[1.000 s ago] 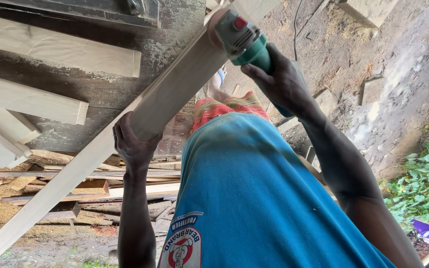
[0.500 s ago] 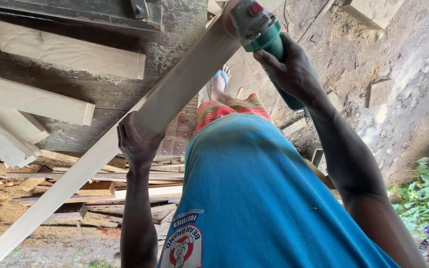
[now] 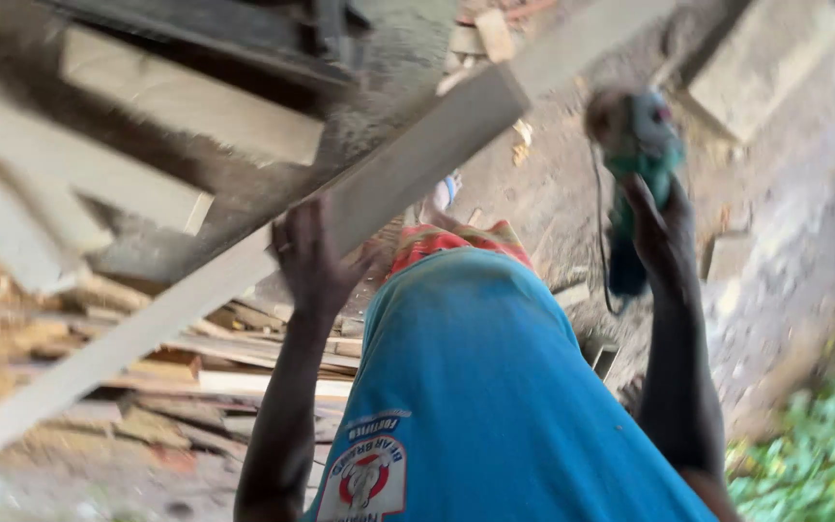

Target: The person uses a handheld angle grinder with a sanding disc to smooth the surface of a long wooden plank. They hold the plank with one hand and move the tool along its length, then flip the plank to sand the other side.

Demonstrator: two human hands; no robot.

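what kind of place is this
Probably an outdoor carpentry yard. The left hand steadies a long plank, the right hand holds a green power tool, and offcuts lie on bare ground.

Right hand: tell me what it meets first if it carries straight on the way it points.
The right hand grips a green power tool and points up-frame. Ahead looks like bare ground, then a pale block; the long plank lies to its left. The frame is blurred, so depth is uncertain.
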